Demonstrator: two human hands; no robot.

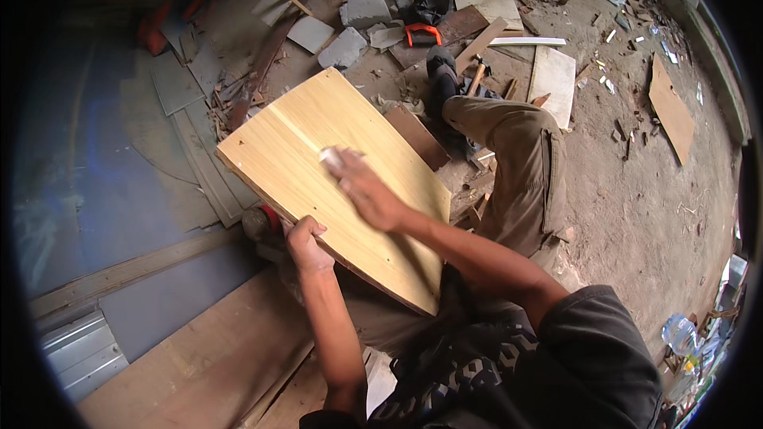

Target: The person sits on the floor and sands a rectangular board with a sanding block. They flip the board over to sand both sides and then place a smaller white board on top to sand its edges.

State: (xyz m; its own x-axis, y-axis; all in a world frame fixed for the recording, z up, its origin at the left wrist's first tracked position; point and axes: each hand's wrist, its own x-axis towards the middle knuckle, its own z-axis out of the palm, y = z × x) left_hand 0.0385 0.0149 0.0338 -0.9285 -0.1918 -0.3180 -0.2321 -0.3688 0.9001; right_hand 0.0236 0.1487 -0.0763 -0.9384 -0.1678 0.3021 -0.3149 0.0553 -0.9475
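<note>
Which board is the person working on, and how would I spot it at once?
Find the brown trouser leg right of centre, then look left. There the board slants, left edge in the left hand, face beneath the right hand. Its bright yellow wood grain sets it apart from the duller scraps strewn over the ground.

The board (318, 183) lies in front of the person, slanting between the leg (520, 167) on the right and broad sheets (87, 159) on the left. The left hand (307, 246) is at its near left edge; the right hand (372, 195) is on its upper face, a small item (327, 156) at the fingertips. Beyond the board, a hammer (477, 79) lies just right of the shoe (442, 65). Farther right, a panel (670, 111) lies on the ground (628, 199), with a bottle (679, 334) nearer.
</note>
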